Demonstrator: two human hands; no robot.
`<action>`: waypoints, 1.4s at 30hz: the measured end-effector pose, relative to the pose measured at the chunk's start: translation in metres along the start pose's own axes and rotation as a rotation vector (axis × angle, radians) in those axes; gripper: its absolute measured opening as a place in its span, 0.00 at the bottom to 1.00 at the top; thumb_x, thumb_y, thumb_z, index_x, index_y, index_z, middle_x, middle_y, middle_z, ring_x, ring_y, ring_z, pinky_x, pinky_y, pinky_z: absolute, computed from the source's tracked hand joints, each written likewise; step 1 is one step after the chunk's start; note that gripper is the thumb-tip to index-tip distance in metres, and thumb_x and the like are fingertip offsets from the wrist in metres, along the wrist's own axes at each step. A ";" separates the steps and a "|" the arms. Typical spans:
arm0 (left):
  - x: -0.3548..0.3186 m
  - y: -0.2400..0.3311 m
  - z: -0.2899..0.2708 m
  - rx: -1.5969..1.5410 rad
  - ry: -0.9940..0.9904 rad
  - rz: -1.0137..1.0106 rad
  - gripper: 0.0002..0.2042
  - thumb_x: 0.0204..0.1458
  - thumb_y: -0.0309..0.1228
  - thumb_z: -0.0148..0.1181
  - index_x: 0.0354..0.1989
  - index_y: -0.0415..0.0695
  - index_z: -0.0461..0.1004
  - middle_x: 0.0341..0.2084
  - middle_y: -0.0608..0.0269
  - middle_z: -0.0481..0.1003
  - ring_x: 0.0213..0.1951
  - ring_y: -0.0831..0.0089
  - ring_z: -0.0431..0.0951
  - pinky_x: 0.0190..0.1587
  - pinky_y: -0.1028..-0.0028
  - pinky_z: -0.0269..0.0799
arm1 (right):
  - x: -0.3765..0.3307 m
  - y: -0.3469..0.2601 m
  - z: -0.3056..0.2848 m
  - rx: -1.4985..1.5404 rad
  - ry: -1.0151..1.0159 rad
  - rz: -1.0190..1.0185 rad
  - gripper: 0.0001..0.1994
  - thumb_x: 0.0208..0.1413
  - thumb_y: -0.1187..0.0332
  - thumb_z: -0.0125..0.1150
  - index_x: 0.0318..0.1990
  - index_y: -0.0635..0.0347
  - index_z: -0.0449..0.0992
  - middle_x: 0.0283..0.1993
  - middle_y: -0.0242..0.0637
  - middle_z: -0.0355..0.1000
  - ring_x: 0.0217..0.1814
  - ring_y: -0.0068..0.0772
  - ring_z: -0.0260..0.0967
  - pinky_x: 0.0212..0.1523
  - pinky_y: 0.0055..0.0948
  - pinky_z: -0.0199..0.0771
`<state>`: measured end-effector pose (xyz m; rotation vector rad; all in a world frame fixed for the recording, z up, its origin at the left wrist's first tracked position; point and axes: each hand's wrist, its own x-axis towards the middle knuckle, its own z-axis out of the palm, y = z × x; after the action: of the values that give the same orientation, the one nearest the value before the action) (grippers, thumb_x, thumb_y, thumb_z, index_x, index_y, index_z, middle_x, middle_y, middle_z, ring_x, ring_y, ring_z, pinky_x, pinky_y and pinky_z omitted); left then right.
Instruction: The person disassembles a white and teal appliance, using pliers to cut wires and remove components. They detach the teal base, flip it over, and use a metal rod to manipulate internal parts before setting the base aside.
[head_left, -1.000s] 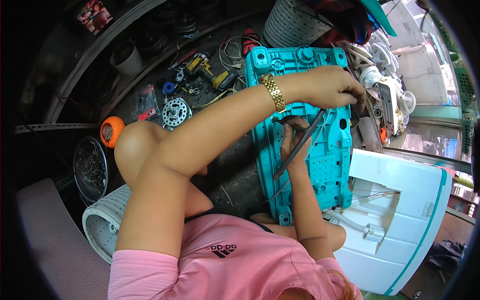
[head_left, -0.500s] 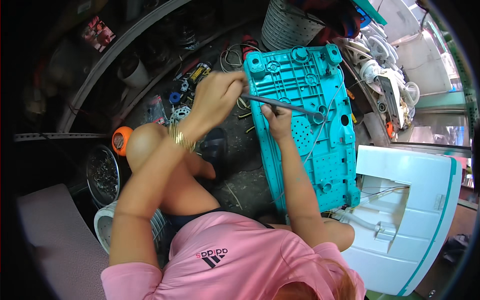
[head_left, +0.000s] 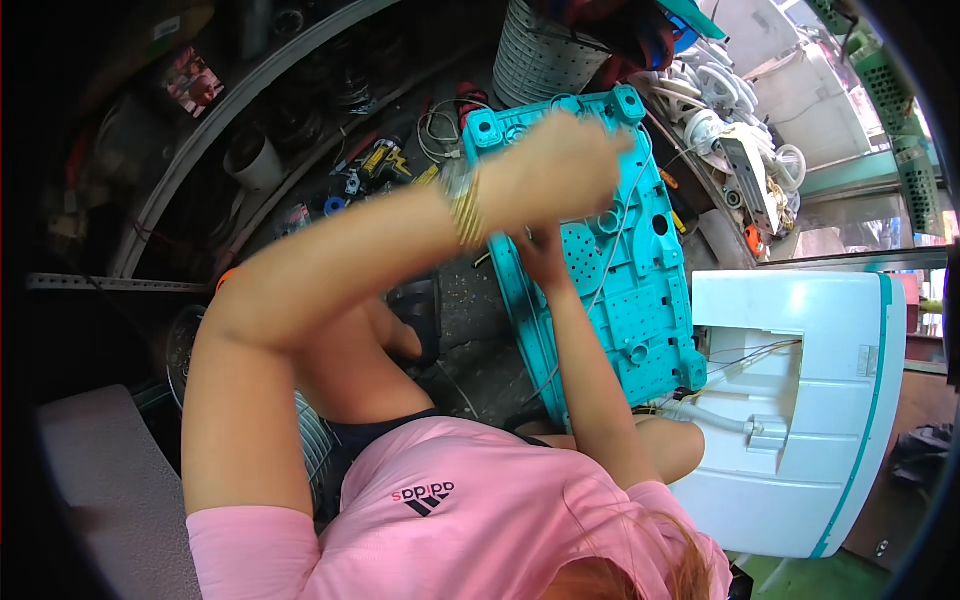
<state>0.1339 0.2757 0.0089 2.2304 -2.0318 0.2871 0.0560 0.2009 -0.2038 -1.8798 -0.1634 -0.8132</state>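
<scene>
A turquoise plastic base panel (head_left: 630, 290), ribbed, with round sockets and corner feet, lies tilted in front of me. Over its upper part is my left hand (head_left: 565, 170), smeared by motion, a gold bracelet on its wrist; I cannot make out its fingers or anything in them. My right hand (head_left: 543, 255) is just below it, at the panel's left side by a round patch of holes. Its fingers are mostly hidden behind my left hand. A thin grey cord (head_left: 612, 262) runs across the panel.
A large white appliance body (head_left: 780, 400) with a cut-out and loose wires stands at right. White wheel-shaped parts (head_left: 720, 95) are heaped at the far right. Tools, including a yellow-black power tool (head_left: 383, 160), lie on the floor at left. A white perforated drum (head_left: 545, 60) stands behind.
My left hand has swung up and right across the panel, now covering part of my right hand. The dark grey rod seen between my hands earlier is no longer visible. The view has shifted slightly.
</scene>
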 end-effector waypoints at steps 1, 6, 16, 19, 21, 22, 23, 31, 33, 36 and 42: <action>0.007 -0.039 0.008 -0.086 0.062 -0.124 0.15 0.47 0.40 0.58 0.41 0.46 0.79 0.39 0.60 0.76 0.40 0.61 0.79 0.37 0.61 0.75 | 0.001 -0.008 0.003 0.000 0.023 0.149 0.07 0.56 0.75 0.60 0.42 0.65 0.73 0.42 0.35 0.75 0.40 0.26 0.73 0.41 0.25 0.71; -0.043 -0.145 0.116 -0.421 -0.045 -0.441 0.19 0.49 0.43 0.61 0.50 0.55 0.76 0.48 0.63 0.76 0.48 0.61 0.77 0.45 0.61 0.74 | 0.019 -0.058 -0.017 -0.416 0.097 0.068 0.04 0.52 0.74 0.64 0.33 0.65 0.77 0.25 0.37 0.72 0.27 0.30 0.71 0.27 0.30 0.69; -0.080 -0.013 0.201 -0.659 0.131 -0.245 0.09 0.48 0.36 0.64 0.37 0.50 0.77 0.29 0.56 0.78 0.32 0.57 0.78 0.32 0.60 0.71 | 0.024 -0.064 -0.028 -0.315 -0.064 0.302 0.05 0.51 0.75 0.66 0.35 0.63 0.77 0.21 0.35 0.71 0.20 0.21 0.65 0.25 0.23 0.64; -0.070 -0.007 0.198 -0.624 0.333 -0.294 0.10 0.47 0.35 0.64 0.38 0.52 0.77 0.28 0.62 0.79 0.30 0.60 0.79 0.31 0.64 0.73 | 0.020 -0.057 -0.025 -0.364 -0.021 0.295 0.07 0.49 0.77 0.66 0.36 0.67 0.76 0.25 0.39 0.73 0.27 0.28 0.72 0.29 0.27 0.70; -0.066 -0.003 0.191 -0.548 0.221 -0.358 0.15 0.47 0.37 0.63 0.44 0.53 0.76 0.30 0.65 0.79 0.33 0.60 0.79 0.34 0.65 0.74 | 0.020 -0.059 -0.021 -0.282 0.042 0.307 0.07 0.49 0.77 0.65 0.36 0.67 0.76 0.26 0.40 0.73 0.28 0.30 0.73 0.30 0.28 0.71; -0.067 -0.001 0.189 -0.569 0.254 -0.341 0.15 0.47 0.38 0.62 0.45 0.52 0.75 0.30 0.65 0.79 0.33 0.59 0.79 0.34 0.64 0.74 | 0.019 -0.060 -0.017 -0.192 0.084 0.366 0.07 0.50 0.76 0.65 0.36 0.67 0.76 0.27 0.40 0.73 0.28 0.29 0.72 0.30 0.27 0.70; -0.068 0.000 0.188 -0.590 0.287 -0.323 0.16 0.48 0.38 0.62 0.46 0.52 0.74 0.30 0.64 0.79 0.34 0.59 0.79 0.35 0.64 0.74 | 0.018 -0.061 -0.013 -0.101 0.126 0.425 0.06 0.51 0.76 0.65 0.36 0.67 0.76 0.27 0.39 0.73 0.28 0.27 0.71 0.31 0.27 0.70; -0.067 -0.023 0.188 -0.612 0.143 -0.232 0.15 0.46 0.37 0.65 0.41 0.48 0.73 0.28 0.60 0.77 0.33 0.57 0.78 0.33 0.61 0.72 | 0.021 -0.050 -0.023 -0.258 0.085 0.360 0.08 0.55 0.72 0.63 0.40 0.65 0.77 0.31 0.35 0.76 0.32 0.19 0.71 0.33 0.21 0.69; -0.067 -0.014 0.186 -0.628 0.235 -0.258 0.15 0.46 0.37 0.65 0.40 0.46 0.73 0.28 0.60 0.77 0.33 0.57 0.78 0.34 0.61 0.72 | 0.022 -0.057 -0.020 -0.154 0.096 0.380 0.08 0.54 0.72 0.65 0.40 0.65 0.77 0.27 0.31 0.74 0.29 0.17 0.68 0.31 0.19 0.67; -0.062 -0.011 0.191 -0.652 0.358 -0.201 0.15 0.45 0.37 0.65 0.39 0.46 0.73 0.29 0.59 0.77 0.32 0.56 0.78 0.34 0.61 0.72 | 0.016 -0.044 -0.026 -0.406 0.033 0.265 0.06 0.51 0.76 0.66 0.36 0.66 0.76 0.22 0.31 0.66 0.23 0.21 0.61 0.25 0.25 0.63; -0.069 -0.023 0.197 -0.612 0.138 -0.197 0.09 0.44 0.36 0.65 0.32 0.48 0.75 0.24 0.59 0.76 0.29 0.56 0.77 0.32 0.60 0.72 | 0.019 -0.049 -0.017 -0.239 0.073 0.290 0.11 0.49 0.74 0.68 0.40 0.66 0.77 0.28 0.37 0.75 0.28 0.23 0.71 0.29 0.23 0.69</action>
<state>0.1633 0.3037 -0.1970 1.9297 -1.5377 -0.1756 0.0402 0.2041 -0.1510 -2.0316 0.2573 -0.7236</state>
